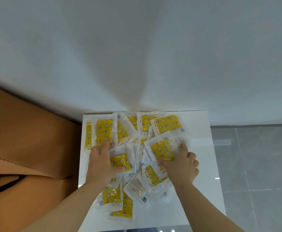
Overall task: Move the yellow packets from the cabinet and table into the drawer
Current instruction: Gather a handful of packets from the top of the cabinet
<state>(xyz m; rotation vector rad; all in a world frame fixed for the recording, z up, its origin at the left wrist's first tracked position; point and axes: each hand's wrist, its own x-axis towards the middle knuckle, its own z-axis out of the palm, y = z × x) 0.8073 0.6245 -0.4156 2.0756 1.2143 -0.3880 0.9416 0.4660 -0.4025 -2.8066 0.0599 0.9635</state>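
Observation:
Several yellow packets in clear wrappers, printed with stars and moons, lie heaped on a white cabinet top (202, 148). My left hand (101, 163) rests on the left of the heap, thumb and fingers closed around one yellow packet (120, 162). My right hand (182, 162) presses on the right side, fingers around another yellow packet (162, 150) that lies tilted on the pile. More packets (167, 123) spread toward the wall, and others (113, 196) lie near the front edge under my forearms. No drawer is in view.
A white wall (136, 56) rises directly behind the cabinet. A large brown cardboard box (29, 139) stands against the cabinet's left side. Grey tiled floor (260, 173) lies to the right.

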